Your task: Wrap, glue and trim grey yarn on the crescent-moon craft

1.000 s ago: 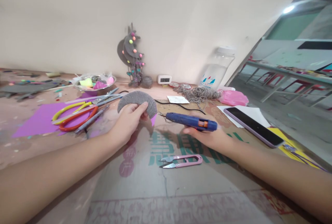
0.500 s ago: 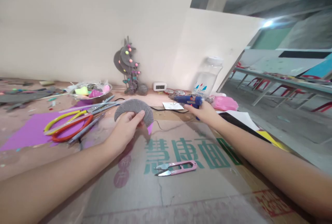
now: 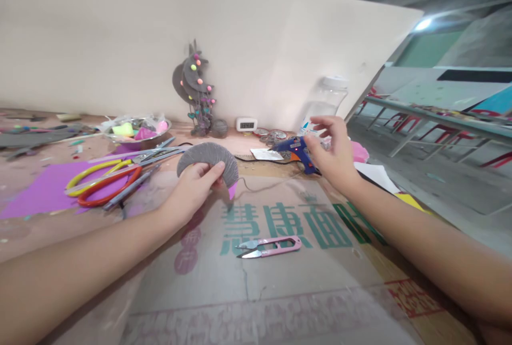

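My left hand (image 3: 200, 184) pinches a crescent wrapped in grey yarn (image 3: 208, 157) between thumb and fingers. A purple tip (image 3: 232, 190) shows at its lower right end, and a loose strand of grey yarn (image 3: 260, 189) trails off to the right. Over on the right, a blue glue gun (image 3: 298, 149) rests with its nozzle over a white paper (image 3: 266, 154). My right hand (image 3: 334, 150) is just beside it, fingers apart and holding nothing. Pink thread snips (image 3: 280, 246) lie on the printed cardboard (image 3: 192, 291) in front of me.
Yellow- and red-handled scissors (image 3: 108, 179) lie on purple paper (image 3: 48, 187) at left. Behind stand a bowl of pompoms (image 3: 140, 139), a finished moon hanging (image 3: 196, 89), a yarn ball (image 3: 220, 128), a digital timer (image 3: 246, 124) and a water bottle (image 3: 326, 102).
My right hand has let go of the glue gun and lifted slightly up and right, its fingers spreading. The left hand still grips the crescent. The view has shifted a little.
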A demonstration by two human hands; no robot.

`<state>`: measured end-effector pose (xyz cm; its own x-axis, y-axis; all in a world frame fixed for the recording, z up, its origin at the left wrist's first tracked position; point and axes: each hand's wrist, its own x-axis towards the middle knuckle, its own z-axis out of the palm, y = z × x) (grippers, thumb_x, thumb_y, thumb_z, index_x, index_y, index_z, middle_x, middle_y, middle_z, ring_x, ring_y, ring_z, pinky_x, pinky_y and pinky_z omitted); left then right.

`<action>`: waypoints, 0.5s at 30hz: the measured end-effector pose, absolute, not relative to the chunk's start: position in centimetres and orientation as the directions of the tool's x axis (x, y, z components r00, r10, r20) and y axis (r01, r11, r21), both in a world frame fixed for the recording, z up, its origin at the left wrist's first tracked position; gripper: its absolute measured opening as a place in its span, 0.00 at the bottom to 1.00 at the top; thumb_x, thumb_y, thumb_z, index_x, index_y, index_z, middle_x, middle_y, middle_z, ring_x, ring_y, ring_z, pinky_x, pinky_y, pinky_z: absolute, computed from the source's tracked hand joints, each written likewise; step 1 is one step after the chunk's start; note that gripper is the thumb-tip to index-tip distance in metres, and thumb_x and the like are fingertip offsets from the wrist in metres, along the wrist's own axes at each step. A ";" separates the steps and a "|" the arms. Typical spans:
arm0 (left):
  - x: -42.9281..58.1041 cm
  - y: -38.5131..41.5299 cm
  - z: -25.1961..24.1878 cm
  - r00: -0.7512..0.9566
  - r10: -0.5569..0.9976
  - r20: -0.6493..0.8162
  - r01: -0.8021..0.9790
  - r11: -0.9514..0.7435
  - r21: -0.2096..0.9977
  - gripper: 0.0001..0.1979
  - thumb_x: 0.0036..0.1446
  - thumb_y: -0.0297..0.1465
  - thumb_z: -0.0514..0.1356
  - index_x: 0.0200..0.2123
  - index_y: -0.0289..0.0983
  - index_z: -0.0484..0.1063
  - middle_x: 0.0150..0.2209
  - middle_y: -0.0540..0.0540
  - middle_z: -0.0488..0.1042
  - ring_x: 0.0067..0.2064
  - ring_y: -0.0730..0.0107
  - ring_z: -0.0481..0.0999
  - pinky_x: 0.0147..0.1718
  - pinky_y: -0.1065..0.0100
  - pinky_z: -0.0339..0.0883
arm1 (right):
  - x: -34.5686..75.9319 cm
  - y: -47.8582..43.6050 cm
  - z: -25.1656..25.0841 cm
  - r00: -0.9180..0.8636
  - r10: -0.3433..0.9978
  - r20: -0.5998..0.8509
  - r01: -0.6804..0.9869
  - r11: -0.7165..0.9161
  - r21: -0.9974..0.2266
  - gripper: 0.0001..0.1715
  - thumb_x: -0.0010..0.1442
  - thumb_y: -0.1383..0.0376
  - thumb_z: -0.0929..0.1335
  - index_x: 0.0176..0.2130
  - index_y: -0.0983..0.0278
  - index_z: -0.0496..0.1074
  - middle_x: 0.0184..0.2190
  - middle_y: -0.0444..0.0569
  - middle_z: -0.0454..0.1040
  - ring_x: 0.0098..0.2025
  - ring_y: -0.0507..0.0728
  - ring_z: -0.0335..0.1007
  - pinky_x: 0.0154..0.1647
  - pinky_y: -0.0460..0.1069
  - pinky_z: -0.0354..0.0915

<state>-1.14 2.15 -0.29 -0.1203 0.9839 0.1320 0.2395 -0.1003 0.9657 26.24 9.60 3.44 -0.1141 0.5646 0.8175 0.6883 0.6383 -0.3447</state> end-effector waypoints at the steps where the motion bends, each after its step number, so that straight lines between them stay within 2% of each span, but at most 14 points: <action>1: -1.1 2.1 -0.2 -0.091 0.989 0.119 0.243 -0.094 0.966 0.20 0.53 0.46 0.57 0.20 0.36 0.68 0.20 0.48 0.73 0.25 0.69 0.70 0.26 0.71 0.59 | 25.2 8.4 3.7 -0.174 0.597 0.784 0.645 0.670 -0.367 0.18 0.58 0.60 0.66 0.47 0.63 0.66 0.44 0.53 0.68 0.42 0.57 0.67 0.44 0.54 0.63; 4: -1.1 1.8 0.0 -0.032 0.994 0.100 0.234 -0.090 0.968 0.20 0.54 0.47 0.56 0.21 0.37 0.66 0.21 0.48 0.73 0.25 0.70 0.70 0.24 0.71 0.57 | 21.8 5.3 3.5 -0.367 0.735 0.571 0.528 0.670 -0.522 0.15 0.59 0.60 0.64 0.46 0.63 0.67 0.39 0.50 0.71 0.38 0.54 0.67 0.41 0.50 0.63; 6: -1.2 1.6 0.1 -0.046 0.992 0.113 0.219 -0.100 0.970 0.20 0.53 0.48 0.56 0.22 0.37 0.66 0.20 0.50 0.71 0.23 0.71 0.68 0.22 0.71 0.56 | 20.0 4.0 2.8 -0.400 0.782 0.478 0.527 0.623 -0.579 0.15 0.57 0.59 0.66 0.43 0.64 0.68 0.36 0.48 0.72 0.35 0.53 0.66 0.37 0.48 0.63; 8: -1.2 1.5 0.2 -0.069 0.990 0.126 0.244 -0.106 0.964 0.19 0.54 0.47 0.56 0.22 0.38 0.66 0.19 0.52 0.69 0.21 0.73 0.66 0.21 0.72 0.54 | 18.9 3.4 2.0 -0.444 0.812 0.377 0.562 0.581 -0.588 0.14 0.57 0.56 0.66 0.33 0.65 0.70 0.26 0.45 0.70 0.28 0.50 0.62 0.29 0.46 0.59; 10: -1.1 1.5 0.3 -0.083 0.988 0.133 0.277 -0.105 0.955 0.19 0.54 0.46 0.56 0.22 0.37 0.66 0.19 0.53 0.68 0.20 0.75 0.63 0.21 0.72 0.54 | 18.4 3.2 1.2 -0.518 0.805 0.288 0.591 0.581 -0.560 0.20 0.58 0.53 0.65 0.25 0.66 0.69 0.20 0.42 0.65 0.23 0.49 0.57 0.25 0.45 0.54; 11: -1.1 1.5 0.3 -0.085 0.987 0.134 0.283 -0.105 0.953 0.19 0.55 0.45 0.56 0.22 0.37 0.66 0.20 0.53 0.68 0.20 0.76 0.63 0.21 0.72 0.54 | 18.3 3.3 0.8 -0.551 0.794 0.255 0.594 0.588 -0.548 0.22 0.58 0.52 0.64 0.23 0.66 0.70 0.19 0.42 0.65 0.22 0.48 0.57 0.24 0.45 0.53; 15: -1.1 1.6 0.1 -0.080 0.987 0.136 0.231 -0.115 0.966 0.18 0.54 0.46 0.57 0.23 0.36 0.67 0.23 0.51 0.71 0.23 0.75 0.67 0.24 0.73 0.57 | 18.1 3.5 0.2 -0.581 0.792 0.189 0.573 0.563 -0.596 0.17 0.58 0.52 0.65 0.32 0.62 0.74 0.23 0.43 0.70 0.25 0.49 0.61 0.26 0.46 0.54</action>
<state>-1.11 1.63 0.14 -0.0796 0.9875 0.1364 0.2308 -0.1148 0.9662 18.07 3.51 0.21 -0.5806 0.7919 0.1894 0.5729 0.5626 -0.5960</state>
